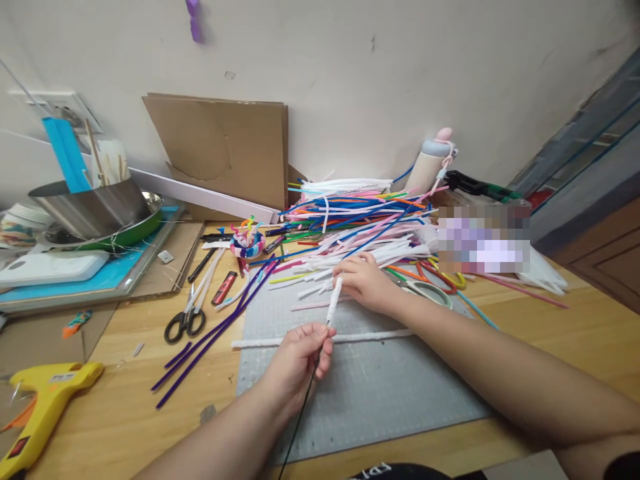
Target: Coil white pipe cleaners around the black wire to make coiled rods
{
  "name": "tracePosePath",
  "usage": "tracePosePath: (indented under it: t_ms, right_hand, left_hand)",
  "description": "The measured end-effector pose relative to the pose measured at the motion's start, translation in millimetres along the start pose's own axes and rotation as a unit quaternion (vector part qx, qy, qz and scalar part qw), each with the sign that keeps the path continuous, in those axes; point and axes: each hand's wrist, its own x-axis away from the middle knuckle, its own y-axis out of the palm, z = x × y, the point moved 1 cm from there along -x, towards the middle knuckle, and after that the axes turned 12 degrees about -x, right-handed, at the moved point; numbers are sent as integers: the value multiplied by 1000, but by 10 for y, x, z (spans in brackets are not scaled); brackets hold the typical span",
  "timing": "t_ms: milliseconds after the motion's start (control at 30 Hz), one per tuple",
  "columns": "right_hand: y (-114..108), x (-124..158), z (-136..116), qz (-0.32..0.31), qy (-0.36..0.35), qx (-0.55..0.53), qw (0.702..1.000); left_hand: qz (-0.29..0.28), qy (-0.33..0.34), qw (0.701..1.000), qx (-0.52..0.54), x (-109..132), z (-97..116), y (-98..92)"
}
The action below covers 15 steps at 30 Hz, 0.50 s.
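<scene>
My left hand [305, 353] pinches a thin dark wire [301, 413] just below a white pipe cleaner [332, 308] wound in a tight coil around its upper end. The wire slants down toward the front edge of the table. At the coil's top are the curled fingers of my right hand [369, 283], closed around that end; the fingertips are partly hidden. Under my hands lies a grey cutting mat [380, 393]. Another white pipe cleaner [373, 337] stretches across it behind my left hand. Just beyond my right hand is a heap of loose pipe cleaners [360, 217] in many colours.
Scissors [185, 323], purple pipe cleaners [215, 340] and a yellow glue gun [50, 400] lie to the left. Behind them stands a metal bowl [100, 207] with sticks. Cardboard [225, 157] leans on the wall. A tape roll [427, 293] and a bottle [427, 167] are on the right.
</scene>
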Motion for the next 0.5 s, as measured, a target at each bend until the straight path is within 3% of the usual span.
tracePosePath:
  t_ms: [100, 200, 300, 400, 500]
  right_hand:
    - [-96, -13, 27, 79, 31, -116, 990]
    - [-226, -42, -14, 135, 47, -165, 976]
    - [-394, -46, -223, 160, -6, -178, 971]
    - [-500, 12, -531, 91, -106, -107, 984]
    - [-457, 118, -721, -1, -131, -8, 991]
  left_hand:
    - [4, 21, 999, -33, 16, -17, 6]
    - [12, 35, 994, -104, 20, -55, 15]
    - [18, 37, 987, -154, 15, -95, 33]
    - [30, 42, 982, -182, 19, -115, 62]
    - [51, 51, 974, -216, 39, -124, 85]
